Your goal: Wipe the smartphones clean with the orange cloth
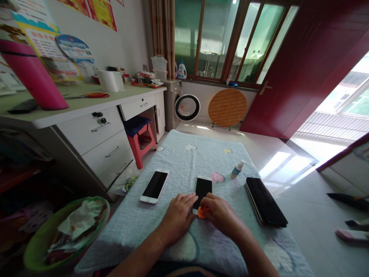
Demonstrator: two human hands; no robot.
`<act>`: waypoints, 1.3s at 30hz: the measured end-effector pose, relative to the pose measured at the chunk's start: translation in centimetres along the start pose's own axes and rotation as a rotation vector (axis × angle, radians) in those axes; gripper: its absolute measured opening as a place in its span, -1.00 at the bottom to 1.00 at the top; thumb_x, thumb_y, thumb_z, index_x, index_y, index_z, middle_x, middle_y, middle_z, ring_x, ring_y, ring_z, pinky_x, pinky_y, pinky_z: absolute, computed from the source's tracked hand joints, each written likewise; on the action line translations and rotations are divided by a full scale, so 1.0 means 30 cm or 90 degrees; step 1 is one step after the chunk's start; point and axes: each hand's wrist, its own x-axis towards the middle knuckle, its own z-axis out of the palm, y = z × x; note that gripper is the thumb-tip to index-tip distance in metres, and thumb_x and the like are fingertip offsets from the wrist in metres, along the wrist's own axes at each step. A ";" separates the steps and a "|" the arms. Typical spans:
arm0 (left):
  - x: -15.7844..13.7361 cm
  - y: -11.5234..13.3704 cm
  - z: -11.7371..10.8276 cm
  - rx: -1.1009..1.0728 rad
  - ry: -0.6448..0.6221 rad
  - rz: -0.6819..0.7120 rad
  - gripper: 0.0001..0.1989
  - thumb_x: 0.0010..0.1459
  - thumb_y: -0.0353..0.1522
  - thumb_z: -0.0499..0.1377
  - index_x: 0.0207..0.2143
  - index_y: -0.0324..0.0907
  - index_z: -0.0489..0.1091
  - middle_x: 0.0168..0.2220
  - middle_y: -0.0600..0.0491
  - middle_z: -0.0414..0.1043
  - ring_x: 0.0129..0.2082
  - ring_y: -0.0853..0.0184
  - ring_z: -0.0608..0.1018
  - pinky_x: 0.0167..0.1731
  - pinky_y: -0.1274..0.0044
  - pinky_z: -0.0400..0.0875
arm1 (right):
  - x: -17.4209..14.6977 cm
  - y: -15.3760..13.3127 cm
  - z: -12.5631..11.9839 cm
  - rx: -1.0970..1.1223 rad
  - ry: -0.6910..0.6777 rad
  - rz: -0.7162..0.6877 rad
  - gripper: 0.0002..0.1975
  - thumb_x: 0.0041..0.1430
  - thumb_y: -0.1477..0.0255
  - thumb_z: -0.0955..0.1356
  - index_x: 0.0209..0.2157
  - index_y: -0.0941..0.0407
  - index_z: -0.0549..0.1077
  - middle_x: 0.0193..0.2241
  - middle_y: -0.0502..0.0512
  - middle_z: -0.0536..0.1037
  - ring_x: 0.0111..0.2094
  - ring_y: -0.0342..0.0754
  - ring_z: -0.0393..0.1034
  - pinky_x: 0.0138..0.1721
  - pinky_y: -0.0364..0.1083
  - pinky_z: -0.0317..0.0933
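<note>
A white-framed smartphone (203, 185) with a dark screen lies face up on a light blue quilted cloth (187, 154). My left hand (178, 214) grips its left edge, fingers along the side and thumb near the bottom corner. Pinched in my right hand (218, 211) is a small orange cloth (202, 213), pressed on the lower part of the phone, which the hands partly hide. Another white smartphone (155, 186) lies face up to the left. On the right stand a small spray bottle (236, 170) and, closer to me, a black tablet-like device (265, 202) lies flat on a stack.
At lower left is a green basin (33, 246) holding crumpled paper. A white desk (100, 100) along the left wall bears a pink flask (36, 75) and scissors (96, 95). Beneath it stands a red stool (141, 143). Behind are a washing machine (172, 102) and a round wooden tabletop (227, 107).
</note>
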 end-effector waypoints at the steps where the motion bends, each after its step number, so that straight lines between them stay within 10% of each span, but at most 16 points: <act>1: 0.000 -0.003 0.001 -0.001 0.007 0.004 -0.50 0.15 -0.44 0.15 0.17 -0.16 0.27 0.20 -0.03 0.29 0.14 0.16 0.31 0.15 0.32 0.16 | 0.009 -0.008 0.009 -0.006 0.006 -0.007 -0.85 0.14 0.59 0.29 -0.38 0.11 0.47 -0.39 -0.04 0.39 -0.38 -0.20 0.28 -0.36 -0.20 0.03; 12: -0.006 -0.021 0.009 -0.021 0.041 0.035 -0.50 0.14 -0.45 0.12 0.15 -0.08 0.29 0.19 0.04 0.31 0.09 0.19 0.34 0.12 0.32 0.20 | 0.020 -0.055 0.059 -0.025 0.036 -0.118 -0.85 0.20 0.56 0.32 -0.43 0.13 0.48 -0.36 0.02 0.38 -0.28 -0.12 0.25 -0.25 -0.16 0.11; 28: -0.004 -0.009 -0.022 -0.028 0.015 0.021 -0.49 0.11 -0.40 0.18 0.15 -0.08 0.33 0.21 0.03 0.29 0.11 0.16 0.35 0.11 0.30 0.22 | -0.079 -0.001 -0.038 0.098 -0.017 0.007 -0.76 0.13 0.61 0.25 -0.46 0.12 0.52 -0.36 0.04 0.43 -0.34 -0.15 0.34 -0.27 -0.18 0.17; 39: 0.000 -0.014 -0.001 -0.015 0.043 0.022 -0.55 0.18 -0.25 0.24 0.12 -0.12 0.36 0.17 -0.02 0.34 0.07 0.16 0.38 0.08 0.30 0.26 | 0.023 0.077 0.033 0.152 0.181 0.082 -0.95 0.13 0.52 0.25 -0.38 0.11 0.31 -0.44 -0.03 0.36 -0.46 -0.17 0.24 -0.40 -0.19 0.12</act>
